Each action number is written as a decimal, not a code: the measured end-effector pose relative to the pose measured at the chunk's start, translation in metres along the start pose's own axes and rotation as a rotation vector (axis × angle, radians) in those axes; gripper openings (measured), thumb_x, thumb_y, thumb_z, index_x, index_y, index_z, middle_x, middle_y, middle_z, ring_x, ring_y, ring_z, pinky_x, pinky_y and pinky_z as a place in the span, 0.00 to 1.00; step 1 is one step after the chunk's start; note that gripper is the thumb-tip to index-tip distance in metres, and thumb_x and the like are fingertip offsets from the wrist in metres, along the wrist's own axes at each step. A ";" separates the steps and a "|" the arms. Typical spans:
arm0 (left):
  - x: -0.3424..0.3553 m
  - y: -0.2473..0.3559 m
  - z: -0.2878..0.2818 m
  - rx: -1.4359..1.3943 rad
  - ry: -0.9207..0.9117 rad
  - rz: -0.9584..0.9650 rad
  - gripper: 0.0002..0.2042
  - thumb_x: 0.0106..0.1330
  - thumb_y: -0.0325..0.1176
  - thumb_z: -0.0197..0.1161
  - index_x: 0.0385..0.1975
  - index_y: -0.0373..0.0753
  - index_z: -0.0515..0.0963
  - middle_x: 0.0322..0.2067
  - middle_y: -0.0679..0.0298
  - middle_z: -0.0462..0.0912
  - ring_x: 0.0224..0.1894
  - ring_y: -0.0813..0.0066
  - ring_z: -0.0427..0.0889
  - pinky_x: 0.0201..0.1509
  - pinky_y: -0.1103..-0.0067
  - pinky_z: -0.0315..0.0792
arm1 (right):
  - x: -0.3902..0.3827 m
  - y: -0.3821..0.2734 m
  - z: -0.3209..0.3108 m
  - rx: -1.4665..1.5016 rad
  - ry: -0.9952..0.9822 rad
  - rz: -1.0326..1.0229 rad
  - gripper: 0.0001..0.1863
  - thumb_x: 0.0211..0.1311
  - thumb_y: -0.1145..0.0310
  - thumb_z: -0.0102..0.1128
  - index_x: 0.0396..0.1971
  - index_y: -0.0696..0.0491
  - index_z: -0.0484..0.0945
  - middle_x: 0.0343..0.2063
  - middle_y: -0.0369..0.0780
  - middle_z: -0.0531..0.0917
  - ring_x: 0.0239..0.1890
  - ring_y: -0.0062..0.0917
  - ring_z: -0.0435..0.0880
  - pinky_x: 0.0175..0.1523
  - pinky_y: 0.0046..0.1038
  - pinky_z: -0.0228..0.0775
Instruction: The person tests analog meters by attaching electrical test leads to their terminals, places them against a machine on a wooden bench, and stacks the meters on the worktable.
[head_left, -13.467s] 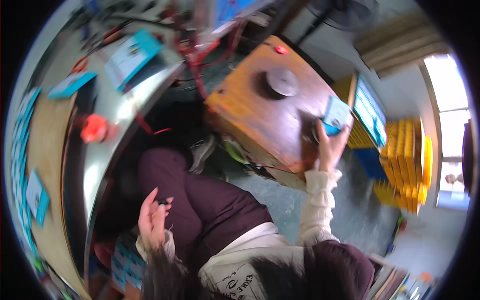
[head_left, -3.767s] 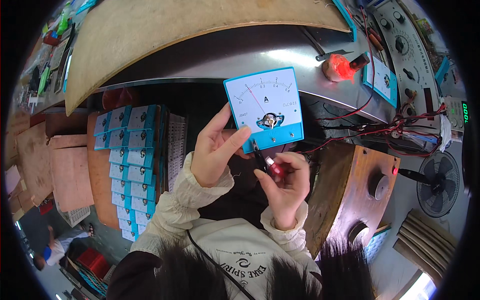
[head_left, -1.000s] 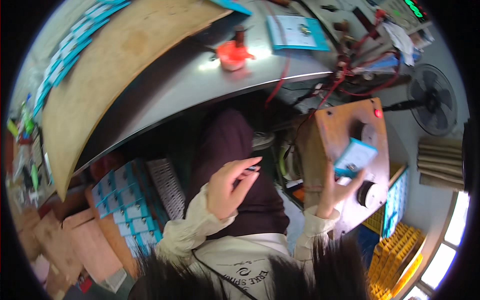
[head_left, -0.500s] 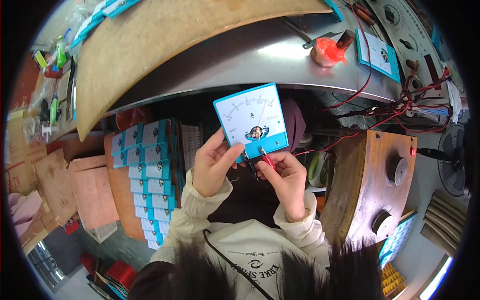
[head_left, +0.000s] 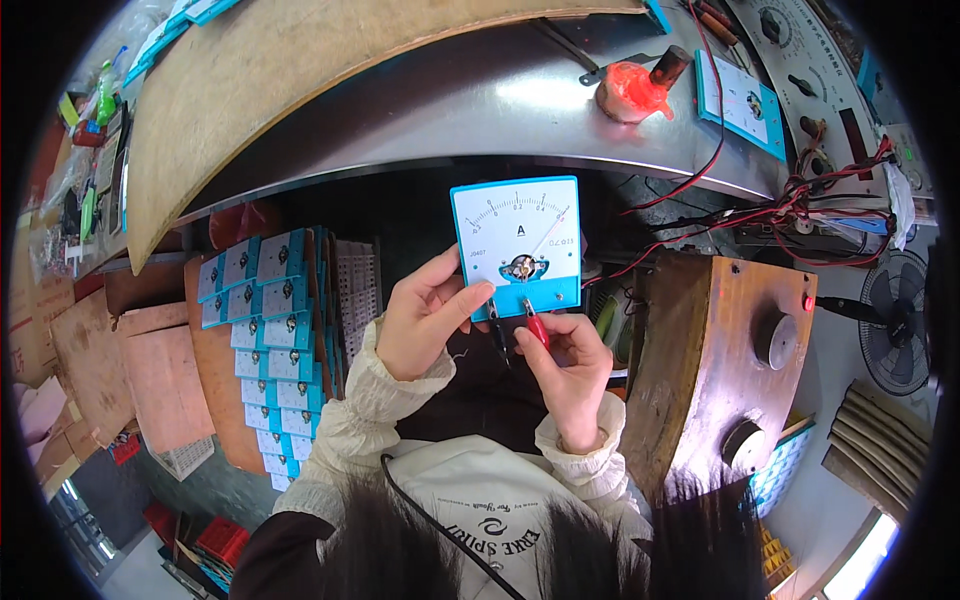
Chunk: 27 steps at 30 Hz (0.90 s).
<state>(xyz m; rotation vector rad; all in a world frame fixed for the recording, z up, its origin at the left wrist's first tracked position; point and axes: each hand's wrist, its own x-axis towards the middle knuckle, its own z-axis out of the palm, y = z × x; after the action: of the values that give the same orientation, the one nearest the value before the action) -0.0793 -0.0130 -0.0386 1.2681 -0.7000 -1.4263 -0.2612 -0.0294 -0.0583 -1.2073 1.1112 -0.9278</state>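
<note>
A square panel meter (head_left: 490,240) with a white dial and light-blue edges faces me, held up above my lap. Its needle leans toward the right end of the scale, and a cutout low on the dial shows the metal movement. My left hand (head_left: 420,318) grips the meter's lower left corner, thumb on the front. At the bottom edge a black clip (head_left: 498,338) hangs beside that thumb. A red clip (head_left: 538,329) sits at the terminal to its right, pinched by my right hand (head_left: 568,375); part of the fingers' grip is hidden.
Stacked similar meters (head_left: 281,300) stand on a board at left. A metal bench (head_left: 420,140) crosses ahead, bearing a wooden board (head_left: 260,90), a red pot (head_left: 632,95) and another meter (head_left: 742,105). Right are a wooden box with knobs (head_left: 690,370), tangled red wires (head_left: 800,205) and a fan (head_left: 893,320).
The meter has turned more upright and shifted slightly right in view, and its needle now leans farther right. Both hands keep their holds. The surroundings have slid a little left in view.
</note>
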 end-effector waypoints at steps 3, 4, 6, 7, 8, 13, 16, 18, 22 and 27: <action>0.001 -0.001 0.007 -0.026 0.010 0.002 0.27 0.67 0.29 0.61 0.65 0.33 0.62 0.41 0.67 0.81 0.32 0.89 0.76 0.29 0.90 0.68 | 0.001 0.000 -0.004 -0.001 0.031 -0.018 0.10 0.54 0.80 0.69 0.34 0.61 0.78 0.28 0.36 0.84 0.29 0.12 0.80 0.35 0.16 0.75; 0.002 -0.002 0.008 -0.021 0.008 0.007 0.27 0.67 0.29 0.61 0.65 0.33 0.62 0.41 0.67 0.81 0.32 0.88 0.76 0.29 0.90 0.68 | 0.001 0.000 -0.005 -0.003 0.030 -0.016 0.10 0.54 0.80 0.69 0.34 0.61 0.78 0.28 0.36 0.84 0.29 0.12 0.81 0.35 0.17 0.75; 0.002 -0.002 0.012 -0.028 0.005 0.013 0.26 0.67 0.29 0.61 0.64 0.32 0.63 0.41 0.66 0.81 0.32 0.88 0.77 0.29 0.90 0.68 | 0.001 -0.001 -0.008 -0.002 0.037 -0.007 0.10 0.54 0.80 0.69 0.34 0.61 0.78 0.28 0.37 0.84 0.29 0.13 0.81 0.35 0.17 0.75; 0.002 -0.003 0.013 -0.023 0.017 -0.012 0.26 0.67 0.29 0.61 0.64 0.32 0.64 0.40 0.66 0.82 0.32 0.88 0.77 0.29 0.90 0.68 | 0.001 -0.002 -0.009 -0.036 0.046 -0.027 0.10 0.54 0.80 0.69 0.34 0.61 0.77 0.27 0.37 0.84 0.29 0.13 0.81 0.35 0.17 0.75; 0.002 -0.004 0.015 -0.033 0.010 -0.009 0.26 0.67 0.29 0.61 0.64 0.32 0.64 0.40 0.66 0.82 0.32 0.88 0.77 0.29 0.90 0.68 | 0.002 -0.004 -0.010 -0.047 0.060 -0.056 0.10 0.54 0.80 0.69 0.34 0.61 0.77 0.27 0.37 0.84 0.29 0.13 0.81 0.36 0.17 0.75; 0.005 -0.009 0.034 -0.068 0.073 0.051 0.21 0.67 0.30 0.60 0.59 0.32 0.68 0.37 0.66 0.82 0.31 0.87 0.77 0.30 0.90 0.68 | 0.014 -0.022 -0.018 -0.440 0.223 -0.375 0.43 0.34 0.73 0.81 0.54 0.61 0.67 0.55 0.50 0.69 0.54 0.38 0.73 0.54 0.31 0.71; 0.004 -0.012 0.056 -0.084 0.047 0.101 0.20 0.67 0.24 0.59 0.58 0.27 0.68 0.45 0.63 0.79 0.44 0.80 0.77 0.47 0.84 0.71 | 0.019 -0.032 -0.021 -0.663 0.191 -0.397 0.60 0.30 0.68 0.81 0.66 0.62 0.53 0.61 0.55 0.62 0.63 0.49 0.62 0.64 0.39 0.63; 0.000 -0.012 0.071 0.015 -0.065 0.133 0.20 0.67 0.21 0.56 0.59 0.24 0.66 0.51 0.59 0.75 0.50 0.77 0.75 0.56 0.81 0.67 | 0.021 -0.031 -0.022 -0.552 0.224 -0.356 0.60 0.33 0.68 0.78 0.68 0.63 0.48 0.61 0.56 0.61 0.62 0.51 0.63 0.64 0.40 0.61; -0.004 -0.011 0.084 0.068 -0.305 0.106 0.26 0.68 0.19 0.51 0.66 0.28 0.57 0.46 0.57 0.78 0.50 0.75 0.77 0.57 0.81 0.68 | 0.025 -0.013 -0.075 -0.587 0.469 -0.431 0.60 0.30 0.62 0.80 0.65 0.64 0.53 0.57 0.54 0.65 0.59 0.47 0.67 0.63 0.39 0.61; 0.007 -0.021 0.070 0.209 -0.298 0.101 0.25 0.67 0.18 0.52 0.65 0.29 0.59 0.36 0.62 0.78 0.47 0.76 0.79 0.54 0.83 0.71 | 0.055 0.007 -0.238 -0.928 1.335 -0.264 0.54 0.39 0.53 0.79 0.61 0.67 0.58 0.53 0.53 0.69 0.56 0.42 0.69 0.60 0.39 0.63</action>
<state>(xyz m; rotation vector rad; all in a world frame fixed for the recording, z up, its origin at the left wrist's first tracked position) -0.1511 -0.0282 -0.0407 1.1691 -1.1242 -1.5032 -0.4804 -0.1358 -0.0751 -1.4373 2.6971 -1.5634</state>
